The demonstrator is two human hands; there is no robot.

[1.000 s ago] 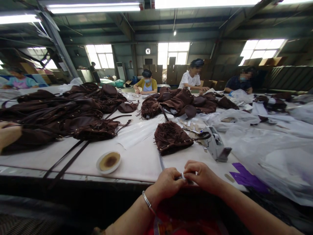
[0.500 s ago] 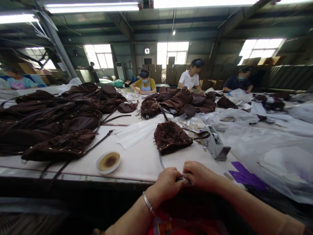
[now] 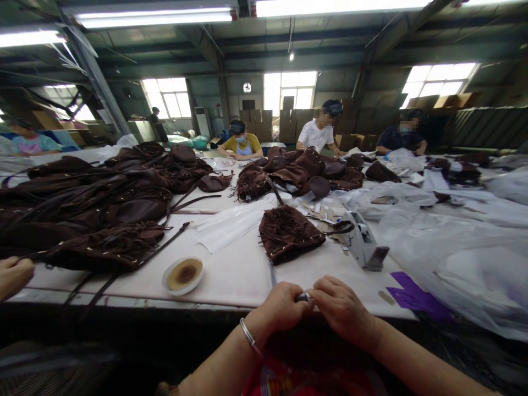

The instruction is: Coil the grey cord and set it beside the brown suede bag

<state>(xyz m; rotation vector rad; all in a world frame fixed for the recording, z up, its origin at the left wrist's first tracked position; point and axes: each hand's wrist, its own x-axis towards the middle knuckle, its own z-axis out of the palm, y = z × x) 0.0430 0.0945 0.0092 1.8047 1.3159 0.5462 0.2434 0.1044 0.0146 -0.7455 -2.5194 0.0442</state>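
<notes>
Both my hands meet over the table's front edge. My left hand (image 3: pixel 282 305), with a bracelet at its wrist, is closed with thumb and fingers around a small grey-white piece (image 3: pixel 303 297) that I cannot identify. From the other side my right hand (image 3: pixel 340 308) pinches at the same piece, its fingertips against those of the left. Just beyond them a dark brown fringed drawstring bag (image 3: pixel 291 234) lies on the white table (image 3: pixel 231 275). A grey tape dispenser (image 3: pixel 366 247) stands to the bag's right.
A white dish (image 3: pixel 183 275) with a yellow-brown, dark-centred filling sits at the left. Brown bags (image 3: pixel 124 187) pile up behind it. Another person's hand (image 3: pixel 15 276) is at the left edge, by a bag. Purple pieces (image 3: pixel 418 297) and clear plastic (image 3: pixel 462 258) lie right. Several co-workers sit or stand across.
Another person's hand has come in at the left edge, and the bag there has shifted slightly. My right-hand fingers have turned a little; both my hands stay together at the small piece.
</notes>
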